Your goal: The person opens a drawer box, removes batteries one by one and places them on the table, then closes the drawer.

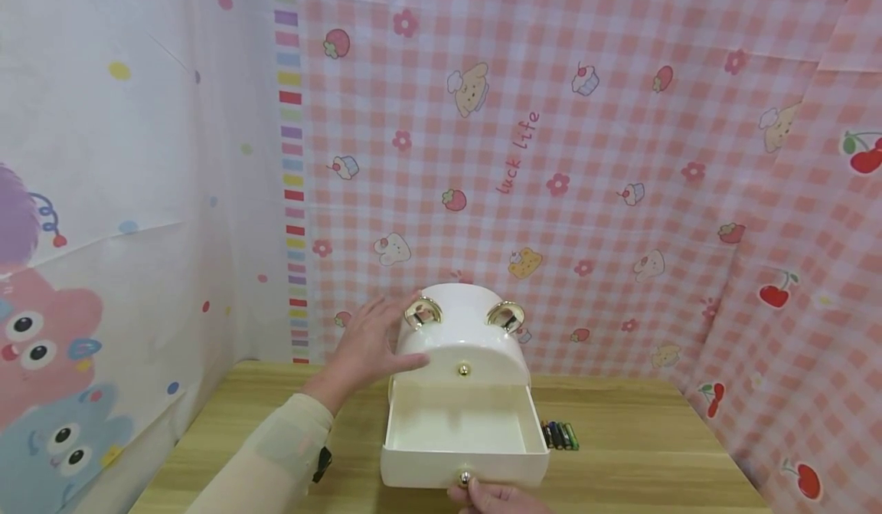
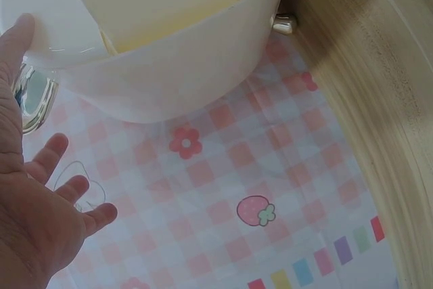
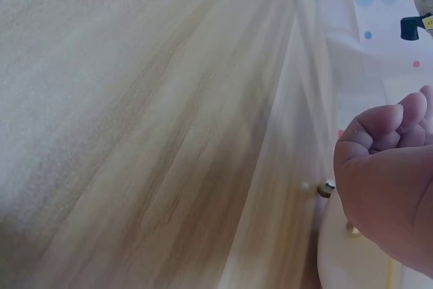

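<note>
left hand (image 1: 372, 343) spread, touching box (image 1: 462, 319) | right hand (image 1: 501, 498) pinches knob (image 1: 465, 478) | cylinders (image 1: 560, 436) beside pulled-out drawer's (image 1: 413, 463) right edge | table (image 1: 634, 430) room both sides

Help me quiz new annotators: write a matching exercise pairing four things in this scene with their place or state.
1. left hand
2. right hand
3. lower drawer
4. small cylinders

A. on the table, right of the drawer
B. at the white box's left side
C. pulled open
D. pinching the lower knob

Pairs: 1-B, 2-D, 3-C, 4-A
</note>
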The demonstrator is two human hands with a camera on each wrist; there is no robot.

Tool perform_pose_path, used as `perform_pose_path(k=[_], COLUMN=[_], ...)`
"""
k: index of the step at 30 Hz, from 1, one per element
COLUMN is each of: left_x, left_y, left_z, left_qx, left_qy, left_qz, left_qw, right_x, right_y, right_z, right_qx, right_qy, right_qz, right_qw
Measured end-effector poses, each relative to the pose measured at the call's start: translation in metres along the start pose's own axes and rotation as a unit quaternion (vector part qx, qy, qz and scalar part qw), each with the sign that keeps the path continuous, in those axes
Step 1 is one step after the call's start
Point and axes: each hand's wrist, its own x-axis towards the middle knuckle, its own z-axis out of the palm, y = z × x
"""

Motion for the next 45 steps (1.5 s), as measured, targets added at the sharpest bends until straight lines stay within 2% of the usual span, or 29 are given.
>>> perform_pose_path(k=[4, 12, 17, 25, 34, 45], left_x=[-0.001, 0.000, 0.000, -0.001, -0.001, -0.001], left_y=[0.000, 0.000, 0.000, 0.000, -0.001, 0.000], left_z=[-0.001, 0.000, 0.000, 0.001, 0.001, 0.000], left_qx=[-0.002, 0.003, 0.002, 0.004, 0.005, -0.001], left_qy=[-0.001, -0.003, -0.003, 0.003, 0.003, -0.003], left_qz=[0.000, -0.007, -0.007, 0.004, -0.004, 0.000], left_qw=[1.0000, 1.0000, 1.0000, 1.0000, 1.0000, 1.0000], right_x=[-0.001, -0.001, 0.006, 0.019, 0.031, 0.046], right_y=[-0.003, -0.012, -0.018, -0.026, -0.031, -0.042], right_z=[0.002, 0.001, -0.004, -0.015, -0.016, -0.019], right_qx=[-0.013, -0.012, -0.034, -0.042, -0.040, -0.021], right_qy=[0.008, -0.007, 0.007, -0.017, 0.018, 0.034], right_qz=[-0.004, -0.012, -0.016, -0.026, -0.021, -0.023], right_qw=[1.000, 1.000, 0.999, 0.999, 0.999, 0.999])
